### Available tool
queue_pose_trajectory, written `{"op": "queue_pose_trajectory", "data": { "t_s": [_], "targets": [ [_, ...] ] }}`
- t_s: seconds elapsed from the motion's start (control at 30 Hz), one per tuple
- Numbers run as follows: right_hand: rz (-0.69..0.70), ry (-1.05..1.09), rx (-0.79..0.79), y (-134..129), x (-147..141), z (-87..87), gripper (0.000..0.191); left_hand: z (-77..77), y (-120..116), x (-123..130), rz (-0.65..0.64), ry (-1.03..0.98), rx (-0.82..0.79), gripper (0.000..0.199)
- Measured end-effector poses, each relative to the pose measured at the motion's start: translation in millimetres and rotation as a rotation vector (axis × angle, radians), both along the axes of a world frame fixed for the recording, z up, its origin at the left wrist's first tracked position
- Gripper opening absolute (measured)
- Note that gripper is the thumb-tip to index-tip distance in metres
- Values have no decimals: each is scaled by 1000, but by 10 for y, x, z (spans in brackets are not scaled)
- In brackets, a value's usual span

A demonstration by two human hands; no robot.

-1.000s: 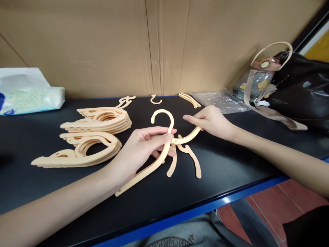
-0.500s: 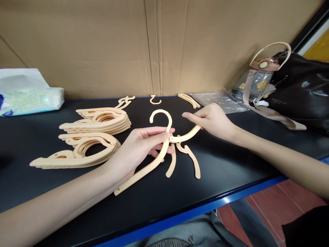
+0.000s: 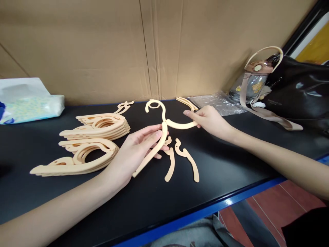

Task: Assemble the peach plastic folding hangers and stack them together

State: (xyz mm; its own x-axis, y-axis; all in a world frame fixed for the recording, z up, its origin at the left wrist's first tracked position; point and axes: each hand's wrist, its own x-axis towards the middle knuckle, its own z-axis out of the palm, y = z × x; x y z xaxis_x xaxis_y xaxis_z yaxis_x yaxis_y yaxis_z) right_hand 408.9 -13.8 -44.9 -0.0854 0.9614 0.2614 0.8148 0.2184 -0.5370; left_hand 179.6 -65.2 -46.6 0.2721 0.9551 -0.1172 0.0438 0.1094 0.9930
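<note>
A cream plastic folding hanger [image 3: 181, 125] is held above the table between both hands, its hook pointing up and away. My left hand [image 3: 144, 145] is closed around its left arm near the central joint. The fingers of my right hand [image 3: 209, 123] pinch the end of the other arm, stretched out to the right. Below the hanger, two loose curved hanger pieces [image 3: 189, 159] lie on the black table; the left one is partly hidden by my left fingers. To the left sit two stacks of folded hangers [image 3: 102, 159].
Behind lie more small hanger parts [image 3: 125, 107] and thin curved strips [image 3: 188, 103]. A tissue pack [image 3: 32, 104] sits at the far left. Toward the right are clear plastic wrap [image 3: 218, 104], a water bottle [image 3: 255, 84] with a strap, and a black bag [image 3: 300, 92]. Cardboard [image 3: 102, 51] stands along the back.
The hanger has been raised and tilted away, its hook now overlapping a loose hook behind it. Its right arm has swung outward, closer to level. Both hands keep their hold.
</note>
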Motion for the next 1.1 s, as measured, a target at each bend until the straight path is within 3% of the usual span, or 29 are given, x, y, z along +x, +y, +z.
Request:
{"op": "queue_pose_trajectory", "data": {
  "t_s": [0.17,0.37,0.47,0.57,0.83,1.1],
  "targets": [
    [-60,81,5,165,176,7,63,-33,22,-50,50,137,171,29],
    [305,-179,25,139,244,89,42,-88,85,-105,148,346,270,26],
    [415,-341,61,54,230,164,34,-87,87,-82,142,333,276,24],
    [483,-338,34,-1,211,209,33,-80,79,-63,129,334,277,24],
    [488,-291,-33,48,242,186,22,-96,95,-72,166,353,277,28],
    [470,-263,-78,115,275,107,14,-204,128,-94,184,651,483,38]
  ]
}}
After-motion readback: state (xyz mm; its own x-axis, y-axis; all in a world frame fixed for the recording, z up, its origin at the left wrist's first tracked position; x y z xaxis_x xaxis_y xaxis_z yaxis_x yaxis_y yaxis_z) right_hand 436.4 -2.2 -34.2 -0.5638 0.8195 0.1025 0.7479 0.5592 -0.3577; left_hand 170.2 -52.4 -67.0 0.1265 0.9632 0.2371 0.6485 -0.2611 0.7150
